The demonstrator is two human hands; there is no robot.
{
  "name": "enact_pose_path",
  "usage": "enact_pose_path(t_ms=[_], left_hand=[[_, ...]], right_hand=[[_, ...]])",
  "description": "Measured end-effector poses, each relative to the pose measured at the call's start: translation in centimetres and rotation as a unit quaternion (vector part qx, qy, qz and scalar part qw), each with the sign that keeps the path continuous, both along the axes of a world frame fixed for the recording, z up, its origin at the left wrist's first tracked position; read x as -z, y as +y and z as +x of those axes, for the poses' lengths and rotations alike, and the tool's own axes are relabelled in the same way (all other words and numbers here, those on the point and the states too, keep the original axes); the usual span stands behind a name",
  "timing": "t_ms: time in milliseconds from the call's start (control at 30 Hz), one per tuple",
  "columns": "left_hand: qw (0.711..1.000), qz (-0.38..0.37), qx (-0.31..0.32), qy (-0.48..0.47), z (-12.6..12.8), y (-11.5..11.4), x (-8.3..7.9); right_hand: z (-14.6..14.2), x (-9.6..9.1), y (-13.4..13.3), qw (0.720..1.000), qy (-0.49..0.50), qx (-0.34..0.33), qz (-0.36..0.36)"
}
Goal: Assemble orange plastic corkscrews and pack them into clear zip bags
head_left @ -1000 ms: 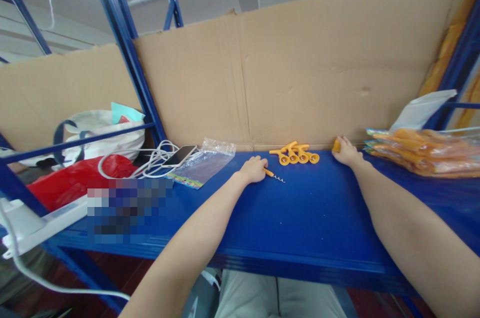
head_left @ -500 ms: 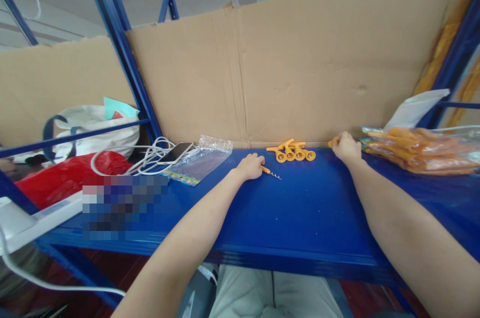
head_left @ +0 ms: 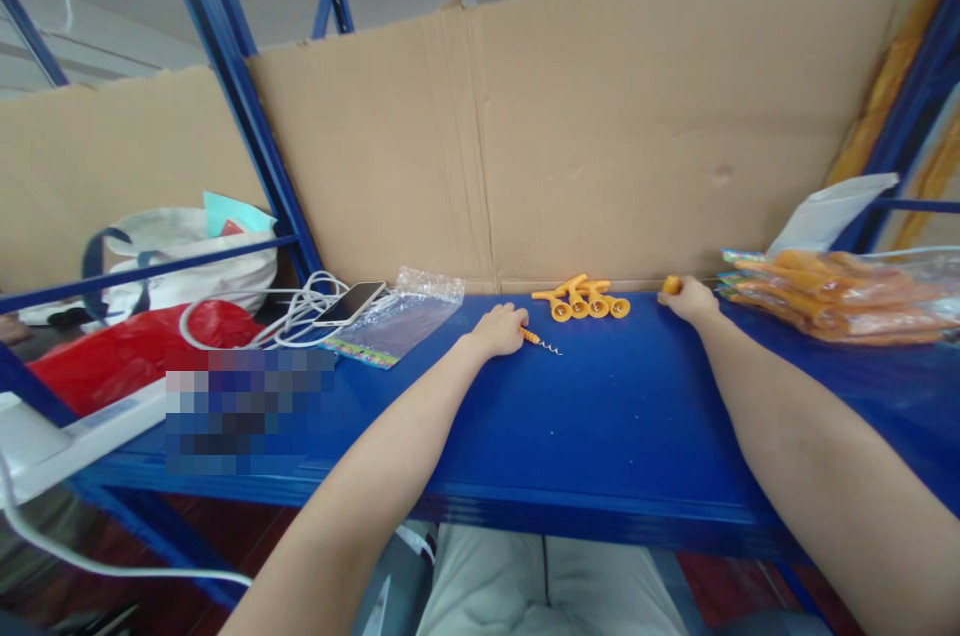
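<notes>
My left hand [head_left: 499, 329] rests on the blue tabletop, fingers closed round the orange handle of a corkscrew [head_left: 541, 342]. Its metal spiral points right and toward me. At the back of the table, my right hand [head_left: 691, 302] grips a small orange plastic piece [head_left: 672, 285]; most of it is hidden by the fingers. Between the two hands lie several orange trumpet-shaped plastic pieces [head_left: 578, 307] in a row. Their round open ends face me and their stems point back toward the cardboard.
Bagged orange pieces [head_left: 840, 296] are stacked at the right. Left of my left hand are a clear plastic bag [head_left: 409, 316], a phone [head_left: 352, 303], white cables [head_left: 304, 311] and a red bag [head_left: 150, 356]. A cardboard wall [head_left: 600, 136] closes off the back.
My right hand has turned slightly and lowered, and the orange piece in it now stands more upright. The left hand holds the corkscrew in the same place.
</notes>
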State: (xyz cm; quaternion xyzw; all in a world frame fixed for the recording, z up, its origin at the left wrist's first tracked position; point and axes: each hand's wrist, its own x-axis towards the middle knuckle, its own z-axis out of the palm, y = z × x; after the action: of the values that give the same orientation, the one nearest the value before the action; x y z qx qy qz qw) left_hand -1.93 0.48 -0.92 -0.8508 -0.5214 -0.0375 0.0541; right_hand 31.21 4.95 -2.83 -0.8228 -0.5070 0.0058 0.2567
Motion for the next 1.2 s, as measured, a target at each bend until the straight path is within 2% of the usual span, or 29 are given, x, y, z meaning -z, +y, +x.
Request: enact_pose_path(t_ms=[433,567,833,1000,1067,1200], left_hand=[[1.000,0.006,0.002,-0.005,-0.1,0.3,0.2],[1.000,0.005,0.008,-0.001,-0.2,0.6,0.4],[0.999,0.010,-0.005,-0.030,-0.4,1.3,0.9],[0.999,0.016,0.017,-0.045,-0.5,1.1,0.7],[0.998,0.022,0.018,-0.053,-0.6,1.0,0.6],[0.997,0.034,0.008,-0.063,-0.8,0.8,0.3]], right_hand=[[0.9,0.5,0.6,0.999,-0.035,0.002,-0.014],[0.7,0.2,-0.1,0.999,-0.035,0.014,-0.027],[1.0,0.8,-2.3,0.999,-0.031,-0.018,-0.019],[0.6,0.6,-3.0,0.998,-0.048,-0.024,-0.025],[0.3,0.2,-3.1,0.998,-0.051,-0.032,-0.010],[-0.5,-1.2,-3.0,0.992,-0.059,-0.073,0.082]])
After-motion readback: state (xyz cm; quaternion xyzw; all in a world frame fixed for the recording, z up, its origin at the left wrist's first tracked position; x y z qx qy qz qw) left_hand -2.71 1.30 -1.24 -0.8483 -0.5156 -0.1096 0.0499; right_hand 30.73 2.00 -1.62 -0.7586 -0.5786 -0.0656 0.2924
